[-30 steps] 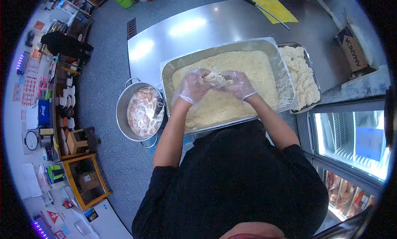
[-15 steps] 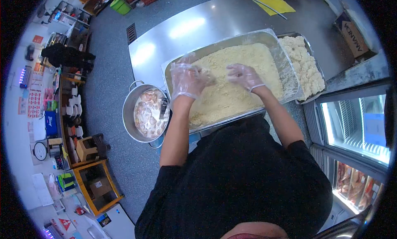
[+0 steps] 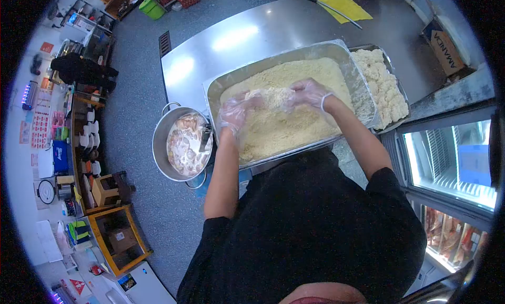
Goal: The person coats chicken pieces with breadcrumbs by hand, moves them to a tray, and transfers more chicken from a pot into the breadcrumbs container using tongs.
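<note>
Both my hands wear clear plastic gloves above a large metal tray [image 3: 212,96] of pale yellow crumbs [image 3: 279,133]. A crumb-coated piece [image 3: 277,97] is stretched between them. My left hand [image 3: 236,110] grips its left end, and my right hand [image 3: 310,93] has its fingers closed on the right end. Left of the tray stands a metal pot [image 3: 159,146] with pieces in white liquid [image 3: 185,149] and a black-handled utensil [image 3: 205,138] at its rim. To the right, a second tray [image 3: 402,96] holds a heap of coated pieces [image 3: 383,88].
The trays rest on a steel table [image 3: 231,41]. A yellow cloth [image 3: 342,5] and a dark rod lie at its far side. Right are a lit glass-door fridge [image 3: 447,162] and a cardboard box [image 3: 444,49]. A person in black [image 3: 81,71] stands far left.
Half a second ago my hands were apart, the left near the tray's left side. Now they have come together with a coated piece held between them.
</note>
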`<state>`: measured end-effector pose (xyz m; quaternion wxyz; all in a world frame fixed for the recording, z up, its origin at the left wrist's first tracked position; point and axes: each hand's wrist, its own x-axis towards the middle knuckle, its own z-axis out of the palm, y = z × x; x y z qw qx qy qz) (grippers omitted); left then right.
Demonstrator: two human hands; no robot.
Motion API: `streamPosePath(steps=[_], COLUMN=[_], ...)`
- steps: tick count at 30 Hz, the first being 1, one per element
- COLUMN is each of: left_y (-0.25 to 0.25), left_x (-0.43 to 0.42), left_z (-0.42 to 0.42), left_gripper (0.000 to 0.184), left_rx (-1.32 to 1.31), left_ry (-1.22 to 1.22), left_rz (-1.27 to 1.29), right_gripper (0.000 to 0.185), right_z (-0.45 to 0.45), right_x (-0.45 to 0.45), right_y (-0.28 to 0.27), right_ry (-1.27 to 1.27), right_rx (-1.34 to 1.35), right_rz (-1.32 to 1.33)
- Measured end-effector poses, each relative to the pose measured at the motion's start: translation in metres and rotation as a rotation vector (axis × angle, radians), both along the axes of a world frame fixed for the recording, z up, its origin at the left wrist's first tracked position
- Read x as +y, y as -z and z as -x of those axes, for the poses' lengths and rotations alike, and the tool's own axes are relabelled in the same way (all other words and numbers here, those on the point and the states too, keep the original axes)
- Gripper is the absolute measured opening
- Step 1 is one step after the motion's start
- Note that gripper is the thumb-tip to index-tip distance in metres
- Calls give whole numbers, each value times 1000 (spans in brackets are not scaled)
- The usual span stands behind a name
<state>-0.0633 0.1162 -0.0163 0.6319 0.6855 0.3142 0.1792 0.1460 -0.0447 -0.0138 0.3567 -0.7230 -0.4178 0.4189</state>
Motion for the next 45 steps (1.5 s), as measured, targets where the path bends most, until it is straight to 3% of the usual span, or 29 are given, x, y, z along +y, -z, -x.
streamPosePath(steps=[1, 2, 3, 4, 5, 6, 8, 11, 12, 14, 18, 20, 21, 23, 25, 27, 30, 31, 32, 35, 39, 41, 44, 45], left_y=[-28, -44, -29, 0, 21, 31, 46, 89, 76, 32, 56, 86, 68, 8, -5, -5, 25, 38, 44, 27, 33, 20, 21, 20], left_x=[-24, -36, -32, -22, -14, -11, -5, 0, -8, -28, -21, -13, -21, -42, -53, -55, -48, -48, -51, -73, -89, -110, -128, -135], left_z=[2, 3, 3, 3, 4, 7, 13, 13, 11, 12, 12, 7, 1, -8, -14, -19, -26, -26, -28, -43, -51, -63, -69, -70], left_gripper=[56, 53, 53, 50, 47, 47, 38, 26, 26, 23, 31, 41, 41, 43, 43, 43, 43, 46, 49, 54, 59, 57, 58, 58], left_rx=[87, 174, 170, 185, 199, 199, 394, 320, 312, 444, 381, 109, 101, 475, 422, 380, 465, 257, 53, 37, -5, -37, 16, 23], left_ry=[-108, -214, -212, -186, -159, -154, -113, -139, -135, -165, -83, -3, 14, 54, 99, 141, 205, 149, 91, -46, -124, -187, -238, -251], left_rz=[45, 90, 95, -62, -219, -211, -358, -514, -504, -564, -530, -166, -166, -550, -571, -591, -620, -459, -296, -101, -151, -68, -56, -57], right_gripper=[58, 45, 32, 32, 32, 31, 30, 29, 29, 30, 32, 29, 28, 29, 30, 33, 40, 43, 45, 43, 40, 28, 38, 38], right_z=[3, 7, 12, 12, 10, 11, 22, 22, 19, 5, -26, -38, -45, -70, -86, -99, -153, -175, -197, -227, -300, -323, -358, -354], right_x=[0, 0, 2, 6, 10, 13, 14, 4, 1, -8, -35, -45, -50, -56, -69, -86, -116, -126, -136, -160, -176, -185, -183, -181], right_y=[-28, -66, -86, -87, -88, -87, -108, -114, -114, -112, -108, -118, -123, -124, -145, -190, -198, -196, -187, -184, -108, -72, -36, -48], right_ry=[1, -81, -163, -162, -205, -249, -308, -397, -435, -427, -390, -399, -421, -462, -488, -260, -164, -132, -206, -118, -137, -155, -207, -219], right_rx=[-4, -172, -339, -343, -579, -813, -925, -1083, -1133, -1111, -1072, -1071, -1065, -1091, -1115, -878, -844, -844, -967, -902, -930, -1247, -1122, -1118], right_rz=[4, 59, 116, 122, 105, 87, 236, 451, 511, 518, 418, 416, 399, 404, 416, 517, 528, 517, 501, 536, 664, 494, 438, 429])
